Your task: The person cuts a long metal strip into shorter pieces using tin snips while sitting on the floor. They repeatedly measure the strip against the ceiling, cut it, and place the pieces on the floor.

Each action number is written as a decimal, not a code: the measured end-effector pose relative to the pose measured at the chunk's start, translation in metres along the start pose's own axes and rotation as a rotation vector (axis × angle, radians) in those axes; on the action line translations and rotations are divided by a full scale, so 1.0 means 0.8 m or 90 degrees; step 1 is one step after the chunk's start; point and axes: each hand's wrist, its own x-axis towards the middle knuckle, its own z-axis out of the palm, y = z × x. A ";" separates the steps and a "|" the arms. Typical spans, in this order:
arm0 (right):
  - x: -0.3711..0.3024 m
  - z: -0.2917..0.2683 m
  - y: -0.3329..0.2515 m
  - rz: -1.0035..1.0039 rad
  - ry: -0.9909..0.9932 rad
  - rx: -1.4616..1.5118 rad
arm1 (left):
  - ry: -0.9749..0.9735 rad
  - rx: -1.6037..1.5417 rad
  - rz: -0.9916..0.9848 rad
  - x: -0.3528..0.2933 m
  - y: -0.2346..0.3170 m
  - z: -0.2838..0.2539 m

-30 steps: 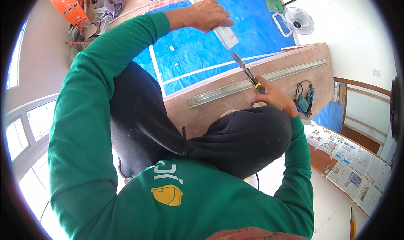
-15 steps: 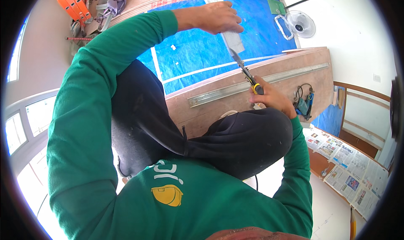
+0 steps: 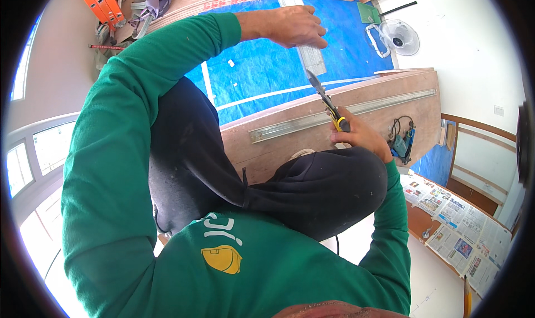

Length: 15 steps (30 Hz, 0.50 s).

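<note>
My left hand [image 3: 298, 28] is closed around a long galvanized metal channel [image 3: 311, 59], which it holds above the blue sheet. The channel's near end points down toward my knees. In my right hand [image 3: 361, 133], over the plywood, is a pair of tin snips [image 3: 325, 96] with black-and-yellow handles. The snips' blades point up and left, their tip close beside the channel's near end. Whether blade and metal touch I cannot tell. A second metal channel [image 3: 345, 113] lies flat along the plywood [image 3: 262, 156] in front of my crossed legs.
A blue tool with a black cord [image 3: 402, 142] lies on the plywood's right end. Beyond are a blue sheet [image 3: 262, 61], a white fan [image 3: 398, 39] and an orange ladder [image 3: 100, 3]. Newspapers [image 3: 465, 234] cover a board at right.
The metal channel has turned slightly in my left hand, so its ribbed face shows more. The snips' tip has shifted slightly down from the channel's end. Both hands keep their grip.
</note>
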 end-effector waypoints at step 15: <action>0.014 0.022 0.036 -0.060 0.044 -0.042 | 0.008 -0.013 0.035 0.004 0.004 -0.004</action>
